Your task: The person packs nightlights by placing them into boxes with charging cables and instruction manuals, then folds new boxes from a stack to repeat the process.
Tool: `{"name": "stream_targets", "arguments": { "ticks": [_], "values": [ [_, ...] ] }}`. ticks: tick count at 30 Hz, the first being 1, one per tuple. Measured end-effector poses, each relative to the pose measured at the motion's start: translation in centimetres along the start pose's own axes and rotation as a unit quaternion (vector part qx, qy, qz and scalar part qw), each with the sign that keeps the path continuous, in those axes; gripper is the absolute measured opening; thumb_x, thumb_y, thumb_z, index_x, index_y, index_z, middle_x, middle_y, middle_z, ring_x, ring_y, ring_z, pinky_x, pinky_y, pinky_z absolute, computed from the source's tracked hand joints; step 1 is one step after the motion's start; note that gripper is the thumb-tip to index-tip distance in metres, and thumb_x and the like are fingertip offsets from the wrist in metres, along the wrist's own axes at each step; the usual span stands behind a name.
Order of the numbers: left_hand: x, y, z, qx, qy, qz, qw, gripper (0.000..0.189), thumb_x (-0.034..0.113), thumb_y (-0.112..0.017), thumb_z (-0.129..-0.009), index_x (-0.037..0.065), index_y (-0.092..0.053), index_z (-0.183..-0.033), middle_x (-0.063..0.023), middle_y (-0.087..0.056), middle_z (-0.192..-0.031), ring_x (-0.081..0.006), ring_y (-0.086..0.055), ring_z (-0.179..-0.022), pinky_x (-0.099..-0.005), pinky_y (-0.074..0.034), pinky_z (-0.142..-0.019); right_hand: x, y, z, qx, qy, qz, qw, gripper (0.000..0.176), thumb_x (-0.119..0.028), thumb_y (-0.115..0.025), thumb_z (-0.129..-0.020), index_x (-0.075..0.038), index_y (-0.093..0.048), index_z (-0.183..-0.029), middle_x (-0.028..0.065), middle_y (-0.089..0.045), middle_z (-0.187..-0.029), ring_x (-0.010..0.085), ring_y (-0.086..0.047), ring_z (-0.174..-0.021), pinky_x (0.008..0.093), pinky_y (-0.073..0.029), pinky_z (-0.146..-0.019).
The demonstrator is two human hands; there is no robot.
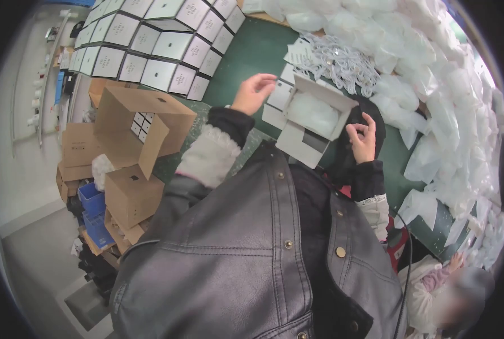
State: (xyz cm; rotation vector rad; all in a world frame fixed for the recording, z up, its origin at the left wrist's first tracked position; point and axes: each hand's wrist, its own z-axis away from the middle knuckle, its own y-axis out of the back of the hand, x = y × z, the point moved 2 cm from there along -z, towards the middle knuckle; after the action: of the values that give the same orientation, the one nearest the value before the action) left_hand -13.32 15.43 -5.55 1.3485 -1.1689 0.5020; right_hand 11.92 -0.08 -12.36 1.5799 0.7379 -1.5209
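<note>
One black leather jacket (224, 248) nearest, then two hands, left hand (253, 93) loosely parted, right hand (362, 137) spread, neither gripping, flanking one open white box (321, 88) on one green table (252, 48), one translucent bag (313, 111) inside.

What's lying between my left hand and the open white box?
Some flat white pieces lie on the green table between the left hand and the open white box, as the head view shows.
</note>
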Motion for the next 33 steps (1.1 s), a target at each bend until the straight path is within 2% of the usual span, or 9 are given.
{"name": "stream_targets", "arguments": {
  "ticks": [3,6,9,12,16,18,21,24,33],
  "values": [
    [-3.4,-3.2,-2.2,-0.082,-0.011,0.234,0.969,0.058,0.012,-0.067,-0.079,0.011,-0.039,-0.130,-0.0060,-0.040,-0.132,-0.0191,-0.036,-0.123,-0.0315,-0.036,-0.100,1.2,-1.3,-1.4,0.005,0.015,0.053,0.998,0.067,-0.024,-0.070,-0.074,-0.010,-0.035,-0.129,0.0043,-0.053,-0.077,0.0102,-0.050,-0.065,0.0229,-0.041,-0.065],
    [-4.8,-6.4,-3.3,-0.197,0.008,0.237,0.951,0.072,0.006,-0.072,-0.074,0.011,-0.035,-0.135,-0.0038,-0.044,-0.129,-0.0148,-0.041,-0.115,-0.0298,-0.035,-0.098,2.5,-2.9,-3.5,0.007,0.062,0.063,0.996,0.090,-0.026,-0.078,-0.062,-0.019,-0.029,-0.137,0.0057,-0.040,-0.080,0.0131,-0.040,-0.063,0.0238,-0.040,-0.067],
    [-5.4,-9.2,-1.7,-0.126,0.035,0.377,0.917,0.016,-0.004,-0.060,-0.076,0.012,-0.060,-0.082,-0.0112,-0.055,-0.120,-0.0244,-0.051,-0.109,-0.0342,-0.042,-0.089,3.7,-2.2,-2.2,0.020,0.312,0.049,0.949,0.067,-0.028,-0.064,-0.079,-0.006,-0.034,-0.135,0.0133,-0.037,-0.118,0.0206,-0.042,-0.094,0.0337,-0.038,-0.085],
    [-4.8,-7.8,-1.8,-0.098,0.054,0.403,0.908,0.037,-0.010,-0.038,-0.076,0.007,-0.061,-0.052,-0.0105,-0.061,-0.110,-0.0282,-0.056,-0.099,-0.0384,-0.048,-0.081,3.1,-1.9,-1.2,-0.009,0.340,0.121,0.933,0.032,-0.033,-0.062,-0.082,-0.017,-0.060,-0.109,0.0110,-0.036,-0.122,0.0227,-0.051,-0.084,0.0329,-0.038,-0.075],
    [-1.9,-6.8,-1.6,-0.268,-0.129,0.011,0.955,0.025,0.030,-0.043,-0.071,0.018,-0.059,-0.086,-0.0103,-0.044,-0.128,-0.0266,-0.038,-0.119,-0.0469,-0.027,-0.098,2.7,0.4,-1.1,-0.097,0.357,0.235,0.899,0.046,-0.004,-0.036,-0.078,-0.019,-0.065,-0.111,0.0129,-0.035,-0.126,0.0254,-0.042,-0.090,0.0359,-0.035,-0.082],
    [-1.0,-7.2,-0.7,-0.297,-0.282,-0.244,0.879,0.068,0.065,-0.051,-0.061,0.027,-0.047,-0.117,-0.0123,-0.032,-0.137,-0.0276,-0.026,-0.129,-0.0553,-0.018,-0.099,1.6,0.9,-0.7,-0.123,0.373,0.311,0.865,0.057,-0.003,-0.036,-0.068,-0.021,-0.064,-0.114,0.0160,-0.034,-0.133,0.0322,-0.035,-0.113,0.0445,-0.031,-0.094],
    [-1.7,-8.2,-0.6,-0.341,-0.364,-0.419,0.759,0.096,0.063,-0.065,-0.064,0.031,-0.016,-0.140,-0.0257,-0.014,-0.142,-0.0366,-0.015,-0.133,-0.0564,-0.014,-0.103,0.0,0.3,-0.7,-0.133,0.417,0.432,0.788,0.045,-0.030,-0.044,-0.078,-0.024,-0.057,-0.121,0.0159,-0.032,-0.140,0.0341,-0.032,-0.127,0.0477,-0.029,-0.092],
    [-2.5,-8.6,-0.7,-0.299,-0.444,-0.395,0.747,0.096,0.059,-0.069,-0.063,0.030,-0.020,-0.140,-0.0307,-0.029,-0.127,-0.0415,-0.032,-0.116,-0.0519,-0.024,-0.099,0.1,-1.2,0.2,-0.144,0.415,0.541,0.717,0.071,-0.051,-0.054,-0.080,-0.021,-0.029,-0.138,0.0223,-0.027,-0.140,0.0378,-0.031,-0.127,0.0492,-0.031,-0.096],
    [-1.5,-7.9,-1.8,-0.312,-0.475,-0.443,0.693,0.071,0.060,-0.045,-0.082,0.026,-0.022,-0.140,-0.0367,-0.034,-0.125,-0.0430,-0.041,-0.109,-0.0490,-0.028,-0.097,1.2,-2.6,0.1,-0.069,0.510,0.539,0.667,0.062,-0.014,-0.060,-0.083,-0.022,-0.034,-0.138,0.0217,-0.030,-0.139,0.0427,-0.032,-0.126,0.0481,-0.039,-0.092]
  ]
}}
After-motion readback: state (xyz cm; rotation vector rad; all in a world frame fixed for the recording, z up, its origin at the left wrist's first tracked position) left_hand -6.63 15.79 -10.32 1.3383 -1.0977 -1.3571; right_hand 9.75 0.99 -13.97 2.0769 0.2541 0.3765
